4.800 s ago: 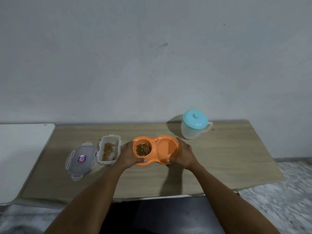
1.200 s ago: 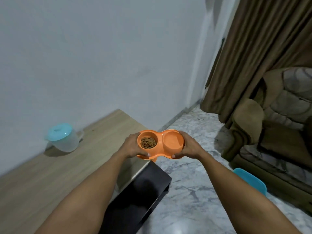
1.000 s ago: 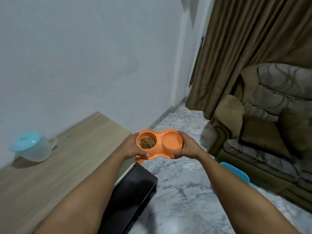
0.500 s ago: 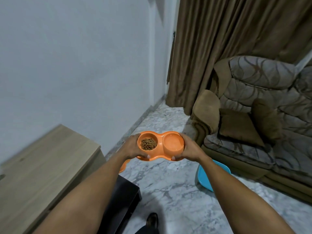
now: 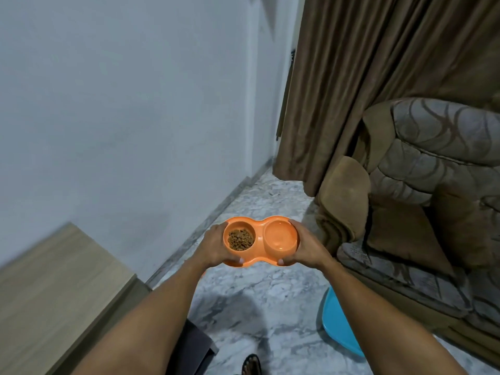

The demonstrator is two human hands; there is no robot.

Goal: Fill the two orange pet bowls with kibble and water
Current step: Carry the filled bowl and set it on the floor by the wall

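I carry the orange double pet bowl point(image 5: 259, 228) level in front of me, above the marble floor. Its left cup holds brown kibble point(image 5: 240, 239); its right cup point(image 5: 280, 236) looks glossy, with clear water in it. My left hand point(image 5: 214, 246) grips the bowl's left end, thumb on the near rim. My right hand point(image 5: 307, 246) grips the right end the same way. The pitcher and the kibble container are out of view.
The wooden table's corner point(image 5: 62, 280) lies at lower left against the white wall. A brown patterned armchair point(image 5: 422, 201) and curtain point(image 5: 378, 63) fill the right. A blue plastic object point(image 5: 336, 326) lies on the floor by the chair. A sandalled foot point(image 5: 251, 365) shows at the bottom.
I lifted the bowl off the table and turned right with it; the pitcher left the view, the table slid to the left, and the armchair and floor came in.
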